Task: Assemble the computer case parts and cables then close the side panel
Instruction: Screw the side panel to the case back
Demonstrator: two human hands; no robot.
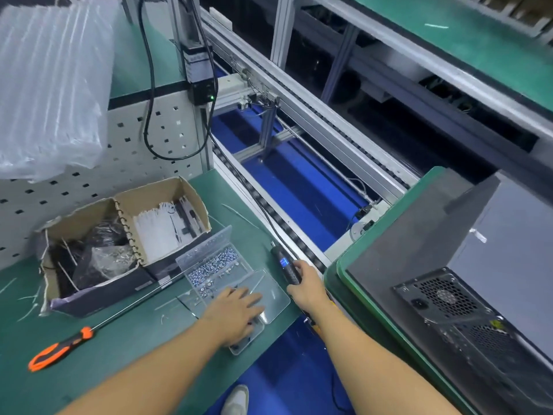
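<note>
Counter [98,348] with a green mat fills the lower left, and a grey conveyor line with a blue floor [302,187] runs beside it. At the right, the dark grey metal computer case [466,265] lies on a green-edged tray [377,319], its rear fan grille turned toward the person and its side panel facing up. A torn brown cardboard box [119,244] holds white cable ties and dark plastic bags. Near it stands a clear plastic screw box [227,280], lid open, small silver screws inside. An orange and black long screwdriver [62,347] lies on the mat, well apart. The left hand [236,313] rests flat on the screw box, fingers spread and holding nothing that I can see. The right hand [306,283] has its fingers closed around a black electric screwdriver [285,266].
</note>
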